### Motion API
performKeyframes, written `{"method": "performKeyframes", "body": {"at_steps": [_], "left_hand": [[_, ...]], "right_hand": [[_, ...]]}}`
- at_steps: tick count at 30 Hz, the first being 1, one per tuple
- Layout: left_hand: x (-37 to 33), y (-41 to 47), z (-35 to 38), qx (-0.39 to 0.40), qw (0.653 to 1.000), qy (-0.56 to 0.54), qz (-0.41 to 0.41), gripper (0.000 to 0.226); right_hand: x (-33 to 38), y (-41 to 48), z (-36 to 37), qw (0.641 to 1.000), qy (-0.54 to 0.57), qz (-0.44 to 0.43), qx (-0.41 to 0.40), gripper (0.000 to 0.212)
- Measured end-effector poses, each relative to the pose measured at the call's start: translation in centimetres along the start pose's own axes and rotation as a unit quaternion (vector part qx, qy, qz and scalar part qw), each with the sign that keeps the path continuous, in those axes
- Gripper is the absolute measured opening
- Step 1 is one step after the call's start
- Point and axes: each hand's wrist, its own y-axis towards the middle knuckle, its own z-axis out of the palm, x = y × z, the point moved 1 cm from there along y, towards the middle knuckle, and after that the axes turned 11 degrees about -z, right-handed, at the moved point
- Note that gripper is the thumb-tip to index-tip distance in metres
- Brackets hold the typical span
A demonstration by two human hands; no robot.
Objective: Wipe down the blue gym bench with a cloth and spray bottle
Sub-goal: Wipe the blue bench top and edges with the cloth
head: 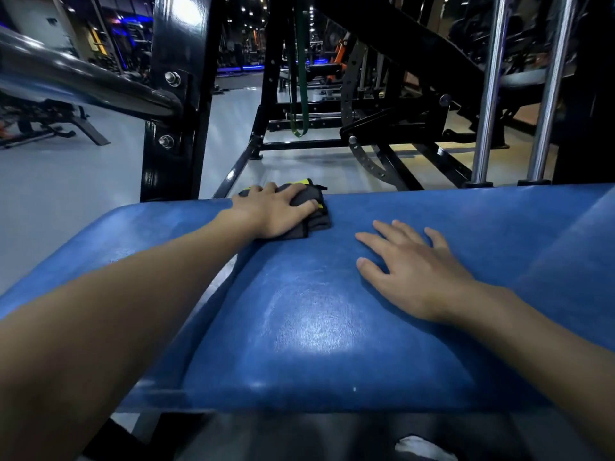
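The blue gym bench (316,327) fills the lower half of the view, its padded surface shiny in the middle. A dark grey cloth with a yellow edge (311,201) lies at the bench's far edge. My left hand (276,211) lies on top of the cloth with fingers spread over it, pressing it onto the pad. To the right, my right hand (409,271) rests flat on the bare blue pad, fingers straight and spread, holding nothing. No spray bottle is in view.
A black steel upright (176,104) with bolts stands just behind the bench on the left. Two chrome guide rods (519,88) rise at the back right. A green resistance band (299,71) hangs from a black frame. Grey gym floor (66,194) lies beyond.
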Motion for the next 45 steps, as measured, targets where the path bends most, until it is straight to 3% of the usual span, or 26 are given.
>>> {"method": "performKeyframes", "body": {"at_steps": [5, 13, 19, 24, 31, 36, 45], "left_hand": [[0.1, -1.6, 0.5, -0.021, 1.000, 0.007, 0.010, 0.072], [2.7, -14.3, 1.4, -0.064, 0.996, 0.022, 0.059, 0.086], [4.3, -20.9, 1.8, -0.088, 0.994, 0.028, 0.065, 0.083], [4.0, -18.4, 1.4, -0.071, 0.996, 0.000, 0.046, 0.082], [3.3, -6.2, 1.1, -0.032, 0.999, -0.022, 0.022, 0.081], [2.4, 1.1, 0.3, -0.005, 1.000, -0.008, -0.005, 0.068], [3.9, -6.1, 0.8, -0.036, 0.999, -0.009, 0.033, 0.083]], "right_hand": [[0.0, -0.3, -0.1, 1.000, 0.004, -0.003, -0.009, 0.058], [0.2, -0.4, -0.3, 1.000, 0.015, 0.002, -0.018, 0.056], [0.6, -0.5, -0.9, 1.000, -0.015, 0.007, -0.006, 0.056], [1.7, 0.8, -1.4, 1.000, -0.001, 0.001, -0.020, 0.059], [1.2, 1.4, 0.3, 1.000, -0.006, 0.004, 0.004, 0.059], [1.1, 1.4, 0.4, 1.000, -0.006, 0.003, 0.008, 0.060], [1.4, 1.3, 0.2, 1.000, 0.005, 0.012, -0.006, 0.059]]}}
